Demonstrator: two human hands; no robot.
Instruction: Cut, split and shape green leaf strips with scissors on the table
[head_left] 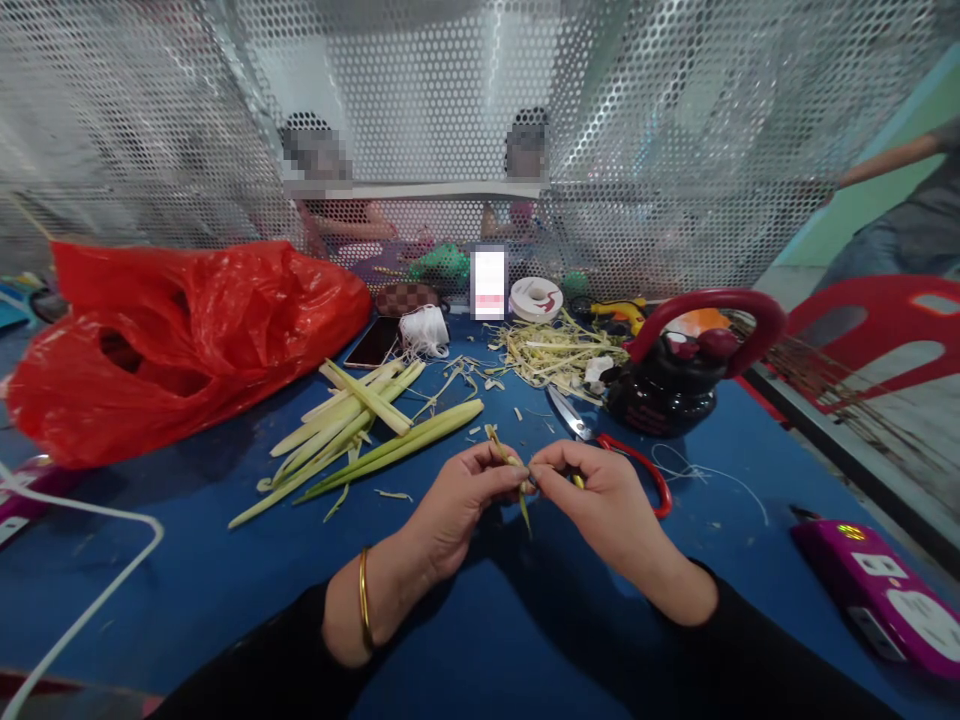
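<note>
Pinching a thin leaf strip point(524, 508) at centre frame, a bit below the middle: left hand point(457, 505) and right hand point(600, 500) meet tip to tip. Thumb + forefinger of each hand are closed on it, other fingers curled in. One end pokes up-left past the left thumb; the other hangs down btwn the hands, above the blue table point(225, 560).

Strip looks v. light, bendy and fibrous, so it will prob. crease or split lengthwise if bent hard. Its smooth face may slip, so hold it w/ fingertips close to the working spot, not by the loose ends.

Left of centre is a heap of leaf stalks point(360, 430): long, pale green-yellow, stiff-looking. Red-handled scissors point(637, 470) lie just beside the right hand, steel blades toward upper left. Upper left: crinkly, glossy red plastic bag point(180, 340). Right of centre: shiny black kettle point(675, 385) w/ red handle, curly shavings point(555, 350) beside it.
</note>
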